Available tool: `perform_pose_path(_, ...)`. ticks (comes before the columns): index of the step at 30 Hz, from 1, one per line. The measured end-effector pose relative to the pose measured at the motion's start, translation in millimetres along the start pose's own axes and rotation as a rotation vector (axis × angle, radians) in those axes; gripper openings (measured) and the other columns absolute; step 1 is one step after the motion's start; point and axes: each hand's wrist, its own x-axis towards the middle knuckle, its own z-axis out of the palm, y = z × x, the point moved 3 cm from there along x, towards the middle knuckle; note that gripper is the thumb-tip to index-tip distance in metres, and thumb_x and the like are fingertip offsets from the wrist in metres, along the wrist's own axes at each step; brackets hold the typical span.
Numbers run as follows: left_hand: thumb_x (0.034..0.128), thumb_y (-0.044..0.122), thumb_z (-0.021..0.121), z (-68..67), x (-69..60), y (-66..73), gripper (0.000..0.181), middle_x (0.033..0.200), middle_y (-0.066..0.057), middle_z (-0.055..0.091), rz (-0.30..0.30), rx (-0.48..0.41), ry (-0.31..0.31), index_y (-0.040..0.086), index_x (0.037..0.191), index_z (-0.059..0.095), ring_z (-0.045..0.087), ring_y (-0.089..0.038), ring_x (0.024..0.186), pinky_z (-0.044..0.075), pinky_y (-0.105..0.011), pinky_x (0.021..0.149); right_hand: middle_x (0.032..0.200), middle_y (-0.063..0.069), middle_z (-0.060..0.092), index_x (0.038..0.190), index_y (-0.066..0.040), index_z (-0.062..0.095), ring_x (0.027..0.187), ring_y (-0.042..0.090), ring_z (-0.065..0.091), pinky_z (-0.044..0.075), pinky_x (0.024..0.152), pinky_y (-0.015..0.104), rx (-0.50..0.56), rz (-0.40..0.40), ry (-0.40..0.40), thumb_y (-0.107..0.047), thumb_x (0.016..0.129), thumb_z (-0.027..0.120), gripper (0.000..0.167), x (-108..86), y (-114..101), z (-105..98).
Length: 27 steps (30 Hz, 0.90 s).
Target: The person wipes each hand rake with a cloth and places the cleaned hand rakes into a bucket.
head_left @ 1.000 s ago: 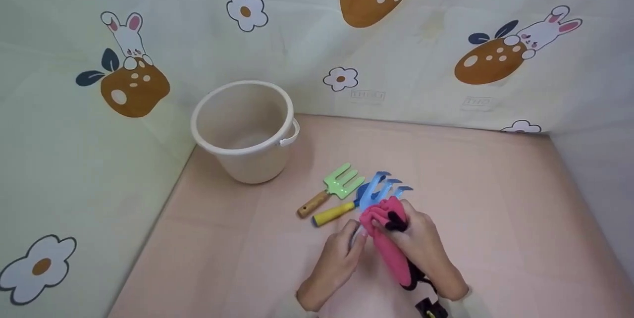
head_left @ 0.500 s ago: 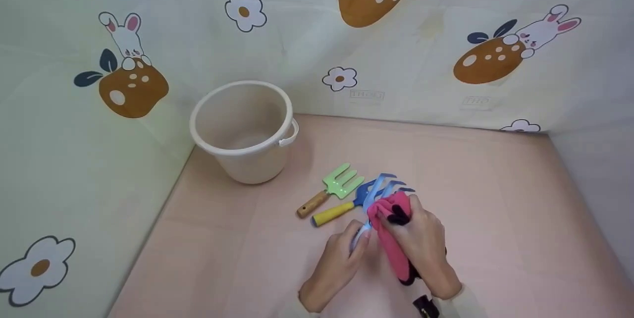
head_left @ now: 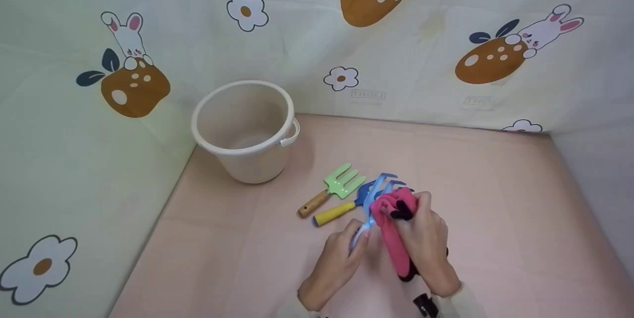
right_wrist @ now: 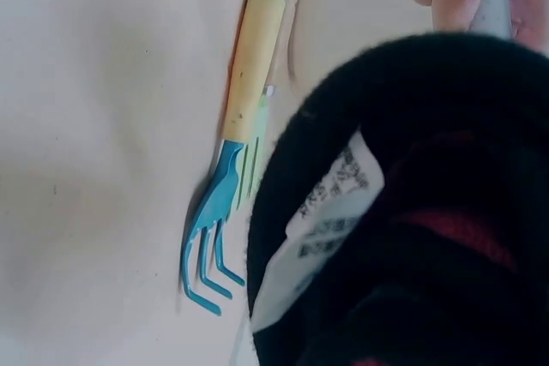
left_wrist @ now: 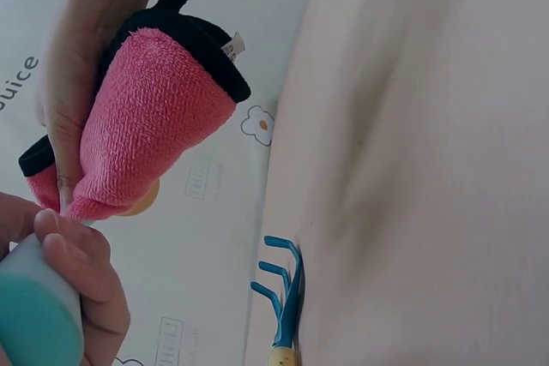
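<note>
Remotely, I see the left hand point(head_left: 339, 248) gripping the pale rake point(head_left: 368, 206), the right hand point(head_left: 427, 234) the cloth point(head_left: 390, 236); hard pulling could snag it on the tines point(head_left: 378, 187).

Rough pink cloth point(left_wrist: 154, 117), glossy green fork point(head_left: 338, 188), plastic bucket point(head_left: 255, 165).

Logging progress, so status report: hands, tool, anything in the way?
Left hand grips light-blue rake. Right hand holds pink cloth against it. Yellow-handled rake lies close, likely not blocking.
</note>
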Motion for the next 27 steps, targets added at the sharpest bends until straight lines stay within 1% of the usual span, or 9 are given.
perform_pose_path(4, 0.0999, 0.036, 0.039, 0.1, 0.2, -0.7, 0.026, 0.068, 0.010, 0.042, -0.008, 0.007, -0.002, 0.014, 0.100, 0.052, 0.039, 0.001, 0.054, 0.034, -0.015, 0.048, 0.055, 0.006, 0.047, 0.100, 0.001, 0.045, 0.046, 0.017, 0.050, 0.042, 0.048, 0.028, 0.002, 0.031, -0.023, -0.024, 0.078, 0.076, 0.046, 1.7, 2, 0)
perform_pose_path(7, 0.0999, 0.036, 0.040, -0.1, 0.0, -0.6, 0.025, 0.068, 0.011, 0.043, -0.007, 0.018, 0.003, 0.014, 0.100, 0.052, 0.039, 0.001, 0.054, 0.034, -0.014, 0.048, 0.055, 0.005, 0.047, 0.101, 0.000, 0.044, 0.046, 0.016, 0.051, 0.043, 0.049, 0.027, 0.007, 0.038, -0.036, -0.025, 0.078, 0.076, 0.047, 3.2, 3, -1)
perform_pose_path(9, 0.0998, 0.035, 0.040, 0.0, -0.5, -0.3, 0.024, 0.067, 0.011, 0.042, 0.001, 0.033, 0.008, 0.014, 0.100, 0.052, 0.039, 0.001, 0.054, 0.034, -0.014, 0.048, 0.054, 0.006, 0.047, 0.100, 0.000, 0.044, 0.046, 0.017, 0.051, 0.043, 0.048, 0.028, 0.012, 0.033, -0.024, -0.025, 0.077, 0.076, 0.047, 5.0, 4, -2)
perform_pose_path(14, 0.0990, 0.040, 0.040, 1.6, -3.4, -0.8, 0.028, 0.066, 0.011, 0.040, 0.001, 0.077, -0.003, 0.014, 0.102, 0.051, 0.037, 0.002, 0.053, 0.033, -0.014, 0.048, 0.054, 0.009, 0.050, 0.098, 0.000, 0.045, 0.045, 0.021, 0.052, 0.043, 0.047, 0.032, -0.013, 0.007, 0.050, -0.027, 0.074, 0.078, 0.049, 12.1, 7, -5)
perform_pose_path(18, 0.0981, 0.045, 0.037, 3.2, -3.9, -1.2, 0.034, 0.066, 0.011, 0.039, -0.017, 0.098, -0.019, 0.014, 0.102, 0.050, 0.037, 0.001, 0.053, 0.033, -0.014, 0.048, 0.052, 0.008, 0.048, 0.097, 0.001, 0.045, 0.043, 0.020, 0.049, 0.043, 0.046, 0.033, -0.043, -0.010, 0.067, -0.028, 0.075, 0.077, 0.048, 15.4, 11, -4)
perform_pose_path(20, 0.0982, 0.046, 0.036, 4.3, -3.7, -0.4, 0.035, 0.066, 0.011, 0.039, -0.018, 0.102, -0.029, 0.014, 0.102, 0.050, 0.037, 0.001, 0.053, 0.033, -0.014, 0.049, 0.051, 0.008, 0.045, 0.094, 0.001, 0.045, 0.041, 0.019, 0.046, 0.043, 0.044, 0.033, -0.063, -0.038, 0.079, -0.027, 0.076, 0.076, 0.045, 16.0, 12, -3)
perform_pose_path(24, 0.0983, 0.047, 0.034, 7.7, -3.6, 1.9, 0.036, 0.065, 0.010, 0.039, -0.017, 0.109, -0.051, 0.015, 0.101, 0.048, 0.039, 0.001, 0.053, 0.034, -0.014, 0.048, 0.050, 0.007, 0.042, 0.088, 0.002, 0.046, 0.038, 0.020, 0.044, 0.043, 0.041, 0.034, -0.121, -0.124, 0.122, -0.024, 0.076, 0.076, 0.042, 16.6, 16, 2)
perform_pose_path(27, 0.0988, 0.046, 0.034, 10.7, -3.8, 2.9, 0.034, 0.064, 0.009, 0.039, -0.036, 0.122, -0.068, 0.015, 0.100, 0.047, 0.040, 0.000, 0.052, 0.034, -0.015, 0.047, 0.049, 0.006, 0.041, 0.086, 0.002, 0.047, 0.037, 0.020, 0.043, 0.043, 0.040, 0.034, -0.170, -0.196, 0.150, -0.022, 0.075, 0.077, 0.040, 16.5, 19, 6)
